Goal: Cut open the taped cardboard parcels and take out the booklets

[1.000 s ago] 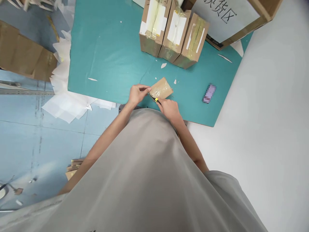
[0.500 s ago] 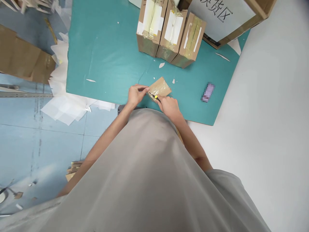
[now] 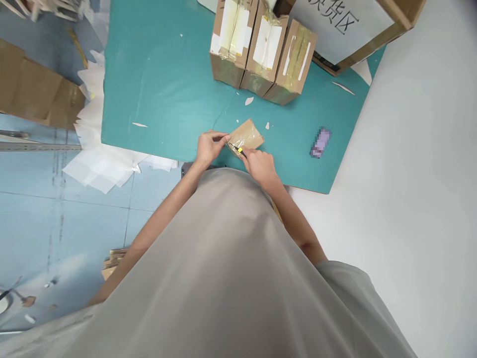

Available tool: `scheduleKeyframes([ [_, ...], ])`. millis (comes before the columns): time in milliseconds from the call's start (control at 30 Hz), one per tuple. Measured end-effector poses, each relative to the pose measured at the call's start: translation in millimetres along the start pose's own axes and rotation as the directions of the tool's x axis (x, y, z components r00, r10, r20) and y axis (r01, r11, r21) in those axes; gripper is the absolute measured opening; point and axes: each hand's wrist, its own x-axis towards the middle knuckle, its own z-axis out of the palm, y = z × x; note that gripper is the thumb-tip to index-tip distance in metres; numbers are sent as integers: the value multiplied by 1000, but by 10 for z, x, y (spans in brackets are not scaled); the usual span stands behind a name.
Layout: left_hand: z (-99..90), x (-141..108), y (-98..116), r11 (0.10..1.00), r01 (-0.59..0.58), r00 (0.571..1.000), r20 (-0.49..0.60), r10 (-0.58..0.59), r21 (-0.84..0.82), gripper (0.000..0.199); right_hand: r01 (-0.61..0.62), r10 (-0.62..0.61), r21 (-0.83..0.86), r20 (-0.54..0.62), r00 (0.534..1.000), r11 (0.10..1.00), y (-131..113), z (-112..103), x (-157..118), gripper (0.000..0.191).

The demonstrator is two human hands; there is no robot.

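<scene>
Near the front edge of the green-topped table lies a small brown cardboard piece with shiny clear tape over it. My left hand pinches its left corner between thumb and fingers. In my right hand is a utility knife, dark with a yellow part, gripped in closed fingers. Its tip points up and left and lies over the taped lower left part of the cardboard, close to my left fingertips. Whether the blade has cut into the tape is too small to tell.
Three taped cardboard boxes stand side by side beyond my hands. A larger box with a printed sign is at the back right. A blurred purple object lies to the right, and paper scraps are scattered about. White sheets lie left, below table level.
Almost nothing differs. Both hands keep their hold, and the knife stays at the same part of the cardboard; the whole view has shifted very slightly.
</scene>
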Motion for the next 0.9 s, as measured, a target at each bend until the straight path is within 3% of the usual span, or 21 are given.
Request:
scheduleKeyframes([
  [600,-2,-3,-16,1000,-20,1000,-4,20,7,30,6,-6,-6,29,1000,1000,-21,-53,14,45],
  [900,2,-111,106,984,-110,994,-11,112,142,23,-38,40,-19,115,993,999,28,-25,-109,43],
])
